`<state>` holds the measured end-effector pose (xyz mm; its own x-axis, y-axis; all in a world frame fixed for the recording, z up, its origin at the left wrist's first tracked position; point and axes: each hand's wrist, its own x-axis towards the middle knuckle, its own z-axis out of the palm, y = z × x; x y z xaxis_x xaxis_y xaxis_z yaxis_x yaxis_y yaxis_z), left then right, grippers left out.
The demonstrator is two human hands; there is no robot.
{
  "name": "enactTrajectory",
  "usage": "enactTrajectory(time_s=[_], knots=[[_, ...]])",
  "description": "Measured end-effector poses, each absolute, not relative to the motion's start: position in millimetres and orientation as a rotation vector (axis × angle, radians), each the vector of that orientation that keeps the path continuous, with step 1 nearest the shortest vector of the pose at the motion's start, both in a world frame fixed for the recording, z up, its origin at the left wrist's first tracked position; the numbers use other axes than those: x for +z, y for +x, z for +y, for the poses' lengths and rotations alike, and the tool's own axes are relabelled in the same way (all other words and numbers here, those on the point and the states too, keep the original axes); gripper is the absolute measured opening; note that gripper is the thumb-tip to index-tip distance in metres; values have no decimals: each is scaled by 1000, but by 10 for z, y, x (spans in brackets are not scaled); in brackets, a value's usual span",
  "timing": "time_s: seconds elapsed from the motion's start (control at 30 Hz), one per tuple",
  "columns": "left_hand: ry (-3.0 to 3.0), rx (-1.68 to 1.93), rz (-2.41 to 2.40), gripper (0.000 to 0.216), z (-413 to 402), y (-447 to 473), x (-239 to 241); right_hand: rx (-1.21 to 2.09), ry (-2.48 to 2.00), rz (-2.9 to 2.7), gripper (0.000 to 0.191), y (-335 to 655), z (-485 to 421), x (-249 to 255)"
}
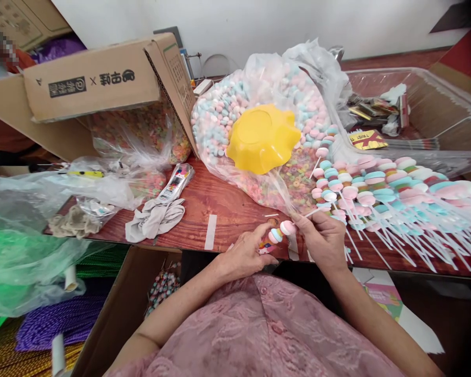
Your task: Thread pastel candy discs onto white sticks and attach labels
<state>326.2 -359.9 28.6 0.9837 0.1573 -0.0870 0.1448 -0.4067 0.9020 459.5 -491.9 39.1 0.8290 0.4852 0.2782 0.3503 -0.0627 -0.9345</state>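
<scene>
My left hand (pixel 246 252) pinches small round candies (pixel 275 235), pink and blue, at the near edge of the red-brown table (pixel 235 209). My right hand (pixel 322 238) is closed on a thin white stick (pixel 311 212), and a pink candy (pixel 287 227) sits at the stick's end between the two hands. A heap of finished candy sticks (pixel 392 191) lies to the right. Behind the hands a clear bag of pastel candies (pixel 227 112) holds a yellow wavy-edged bowl (pixel 262 137), above colourful ring candies (pixel 294 180).
An open cardboard box (pixel 102 78) with bagged ring candy stands at the back left. A clear plastic tray (pixel 424 110) with wrappers is at the back right. Grey cloth (pixel 155 217) and crumpled plastic bags (pixel 35 193) lie left. Another cardboard box (pixel 118 309) sits below the table.
</scene>
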Motion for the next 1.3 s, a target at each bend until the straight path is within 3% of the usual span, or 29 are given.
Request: enactTrajectory(time_s=[0.43,0.5,0.6,0.93,1.3], knots=[[1601,22,272,91,-3651,3372,239,601,-1376,-560,36,4590,-4929,264],[1562,-9,288,77,-3652,3374,232,628,-1319,-558,36,4592,-4967,279],[1539,-156,270,38,-3654,3366,258,691,-1331,-624,34,4612,-5037,280],[1514,-213,205,36,-3711,3409,303,666,-1439,-848,32,4639,-5099,359],[1529,-227,257,40,-3730,3492,244,663,-1382,-742,34,4344,-4973,163]])
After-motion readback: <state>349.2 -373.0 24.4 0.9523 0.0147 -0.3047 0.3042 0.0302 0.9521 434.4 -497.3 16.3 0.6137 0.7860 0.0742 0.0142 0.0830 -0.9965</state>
